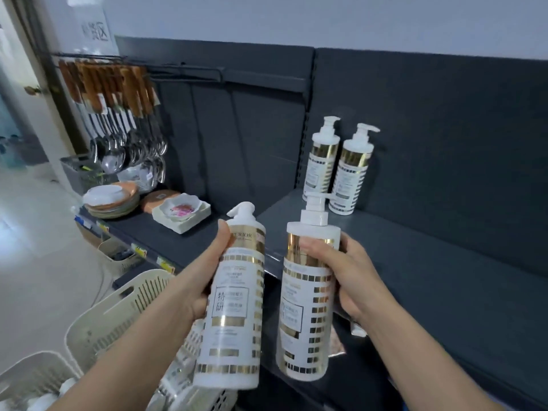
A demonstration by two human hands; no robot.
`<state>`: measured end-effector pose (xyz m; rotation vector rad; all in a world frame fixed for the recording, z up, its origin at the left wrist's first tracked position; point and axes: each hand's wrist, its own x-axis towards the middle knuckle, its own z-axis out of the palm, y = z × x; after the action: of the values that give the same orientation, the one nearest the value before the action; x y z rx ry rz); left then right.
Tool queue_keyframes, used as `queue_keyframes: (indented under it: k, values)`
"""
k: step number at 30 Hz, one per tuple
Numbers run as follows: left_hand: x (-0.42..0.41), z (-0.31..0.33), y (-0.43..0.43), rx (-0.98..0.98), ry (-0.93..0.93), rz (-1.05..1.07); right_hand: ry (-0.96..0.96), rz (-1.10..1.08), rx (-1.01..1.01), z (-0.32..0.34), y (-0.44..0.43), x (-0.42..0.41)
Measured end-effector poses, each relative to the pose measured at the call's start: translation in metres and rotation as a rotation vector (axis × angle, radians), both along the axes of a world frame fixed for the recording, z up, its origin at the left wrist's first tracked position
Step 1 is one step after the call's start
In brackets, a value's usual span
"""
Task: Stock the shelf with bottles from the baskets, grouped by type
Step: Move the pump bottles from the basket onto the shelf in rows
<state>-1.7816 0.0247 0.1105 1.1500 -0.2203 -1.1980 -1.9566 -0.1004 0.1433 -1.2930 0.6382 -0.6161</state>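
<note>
A dark grey metal shelf (415, 262) with a matching back panel runs along a pale wall. Held up in front of its edge are two white pump bottles with gold bands and gold square patterns. The left hand (204, 280) wraps around the left-held bottle (234, 307) from its left side, thumb lying up along the bottle's shoulder, forearm rising from the lower left; this bottle leans slightly rightwards at the top. The right hand (353, 280) grips the right-held bottle (308, 301) from the right, fingers curled across its upper gold band, forearm coming in from the lower right. The two bottles are near each other but apart. Further back on the shelf, two matching bottles (338, 170) stand upright side by side against the back panel. Below the left forearm sit cream perforated plastic baskets (118, 318). Farther left along the shelf are stacked plates (111, 200), and metal ladles (124, 143) with wooden handles hang above them.
</note>
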Motion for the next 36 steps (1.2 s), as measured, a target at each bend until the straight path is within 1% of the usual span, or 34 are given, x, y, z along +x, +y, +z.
queue_keyframes:
  k: [3, 7, 9, 15, 21, 28, 36]
  values:
    - [-0.021, 0.018, -0.019, 0.020, -0.135, -0.116, -0.021, -0.082, -0.038, 0.015, -0.013, -0.028]
    - [-0.037, 0.039, -0.046, -0.028, -0.346, -0.147, -0.049, -0.175, -0.082, 0.034, -0.033, -0.052]
    - [-0.035, 0.045, -0.063, -0.079, -0.414, -0.153, -0.050, -0.222, -0.111, 0.042, -0.044, -0.057]
    - [-0.017, 0.067, -0.115, -0.258, -0.540, -0.149, -0.025, -0.350, -0.225, 0.061, -0.088, -0.057]
    - [0.015, 0.079, -0.174, -0.377, -0.633, -0.199, 0.015, -0.455, -0.270, 0.063, -0.145, -0.037]
    - [0.059, 0.062, -0.234, -0.374, -0.688, -0.218, 0.045, -0.497, -0.278, 0.046, -0.204, -0.014]
    - [0.082, 0.041, -0.268, -0.376, -0.667, -0.282, 0.129, -0.453, -0.284, 0.028, -0.247, -0.005]
